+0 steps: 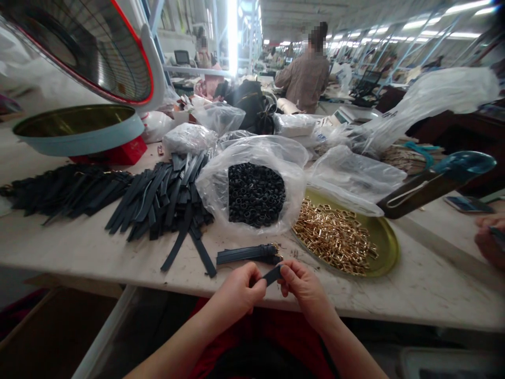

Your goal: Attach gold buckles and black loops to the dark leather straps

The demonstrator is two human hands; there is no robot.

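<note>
Strip [272,275], one, at table's [442,295] front edge; left hand [250,287] and right hand [298,281] each pinching an end, thumb against fingers; a slack pinch could drop it over that edge. Table: pale, specked. Beyond far edge: ceiling [290,18], lit tubes [469,7], person [305,79].

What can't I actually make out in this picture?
All in the head view:
- Both ends of the dark strap: hidden by the fingers of the left hand and right hand.
- The rest of the fan: cut off by the top edge.
- The object in another person's hand: cut off by the right edge.
- How many gold pieces: too small and heaped.
</note>
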